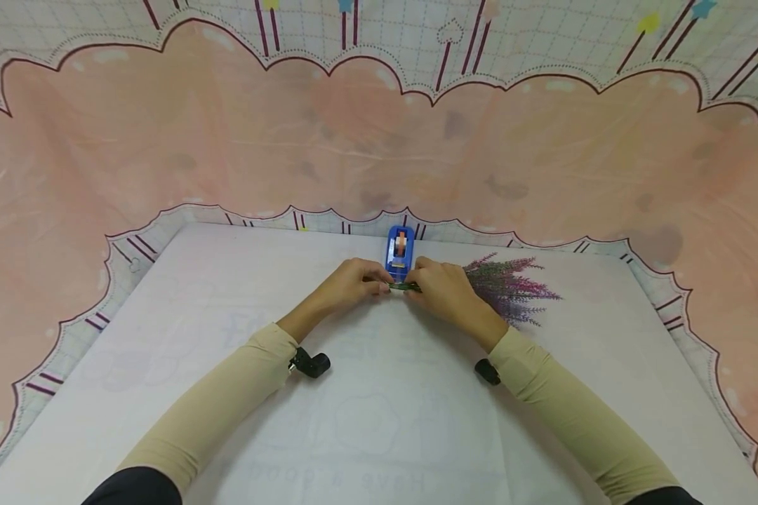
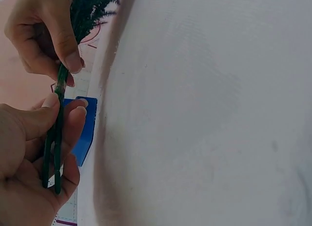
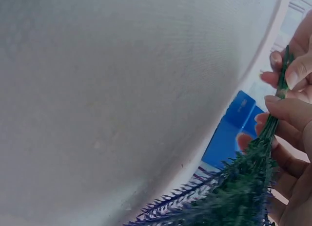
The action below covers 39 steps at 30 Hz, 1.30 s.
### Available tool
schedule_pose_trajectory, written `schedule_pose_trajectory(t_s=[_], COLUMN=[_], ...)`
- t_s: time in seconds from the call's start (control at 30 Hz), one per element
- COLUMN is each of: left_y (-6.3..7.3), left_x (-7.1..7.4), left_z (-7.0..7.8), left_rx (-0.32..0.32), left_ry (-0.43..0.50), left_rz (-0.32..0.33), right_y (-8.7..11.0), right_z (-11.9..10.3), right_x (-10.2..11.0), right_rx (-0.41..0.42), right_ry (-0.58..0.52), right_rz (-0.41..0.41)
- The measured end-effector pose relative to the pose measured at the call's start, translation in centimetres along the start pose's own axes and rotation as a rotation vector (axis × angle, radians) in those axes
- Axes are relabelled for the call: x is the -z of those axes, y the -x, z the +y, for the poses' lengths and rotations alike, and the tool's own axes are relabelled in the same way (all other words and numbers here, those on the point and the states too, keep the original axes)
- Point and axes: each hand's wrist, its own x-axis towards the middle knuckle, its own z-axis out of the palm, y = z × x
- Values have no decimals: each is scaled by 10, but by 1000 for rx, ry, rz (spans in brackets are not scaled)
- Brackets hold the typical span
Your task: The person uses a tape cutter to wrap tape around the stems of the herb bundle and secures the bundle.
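Observation:
Both hands hold a bunch of artificial lavender (image 1: 512,287) by its green stems, close in front of a blue tape dispenser (image 1: 399,252). My left hand (image 1: 356,280) pinches the stems (image 2: 59,123) near their cut ends, thumb on one side and fingers on the other. Just beside it, my right hand (image 1: 445,284) grips the bunch below the flower heads, which fan out to the right. Between the two hands, a shiny band (image 2: 59,86) goes round the stems. In the right wrist view, green and purple sprigs (image 3: 229,197) spread below the right hand.
A white tabletop (image 1: 366,421) lies under the arms, with the dispenser near its far edge. Beyond hangs a peach cloth (image 1: 259,140) with a scalloped, patterned border. A small black camera (image 1: 312,365) is strapped at the left wrist, another (image 1: 487,372) at the right.

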Motion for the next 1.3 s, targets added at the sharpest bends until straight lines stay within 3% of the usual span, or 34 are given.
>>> schedule_pose_trajectory(t_s=[0.33, 0.6, 0.77, 0.97, 1.1, 1.3], left_y=[-3, -5, -6, -8, -11, -13], left_x=[0, -2, -1, 0, -1, -2], left_z=[0, -3, -7, -8, -10, -9], left_rx=[-1, -67, -114, -93, -111, -38], left_ry=[41, -124, -163, -186, -235, -226], left_rz=[8, 77, 93, 70, 90, 107], right_y=[-4, -6, -9, -13, -13, -15], right_z=[1, 3, 4, 5, 5, 6], right_x=[1, 1, 1, -2, -4, -5], right_rx=[-28, -31, -47, -42, -21, -23], right_ry=[-37, -46, -48, -22, -4, -10], right_rz=[4, 17, -7, -10, 6, 27])
